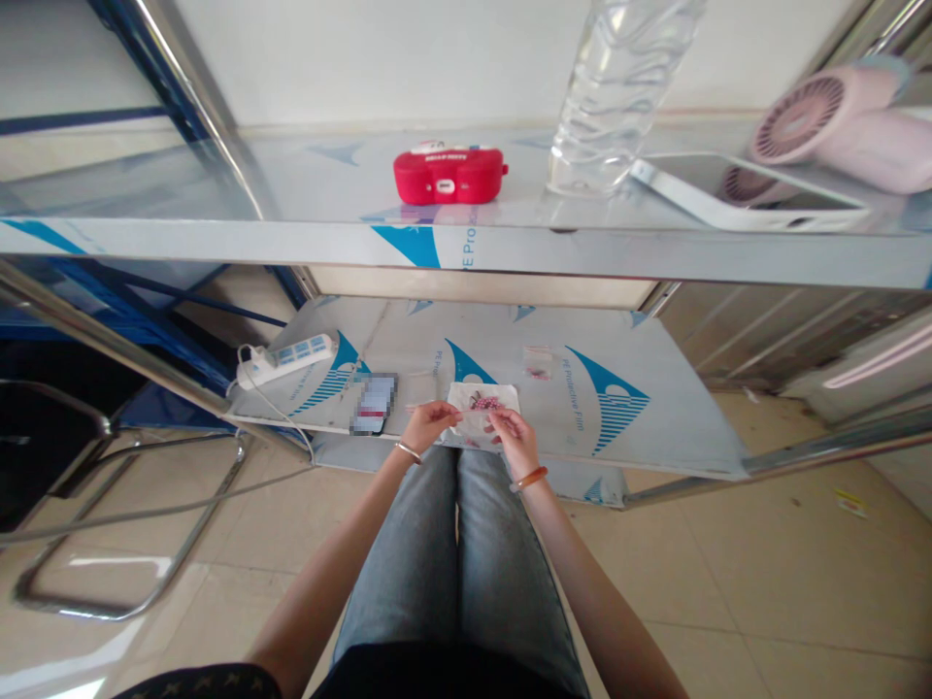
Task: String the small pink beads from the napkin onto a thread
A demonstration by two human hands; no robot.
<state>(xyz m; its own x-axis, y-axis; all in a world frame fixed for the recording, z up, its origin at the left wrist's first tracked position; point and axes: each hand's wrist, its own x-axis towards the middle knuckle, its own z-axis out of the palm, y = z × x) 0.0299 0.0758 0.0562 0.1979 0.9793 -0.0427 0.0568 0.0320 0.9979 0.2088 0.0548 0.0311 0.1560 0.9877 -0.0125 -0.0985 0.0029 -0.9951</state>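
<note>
My left hand and my right hand meet above the near edge of the lower table. Each is closed in a pinch, and a thin, pale string seems to run between the fingertips; its ends are too fine to make out. Just beyond the fingers lies a white tray, or a sheet of that shape, bearing a small heap of pink and dark beads. To its left is a clear plastic bag. Farther back on the right rests a little clear bag with reddish bits in it.
A phone and a white power strip lie left on the film-covered lower table. The upper shelf carries a red case, a water bottle, a white tablet-like device and a pink fan.
</note>
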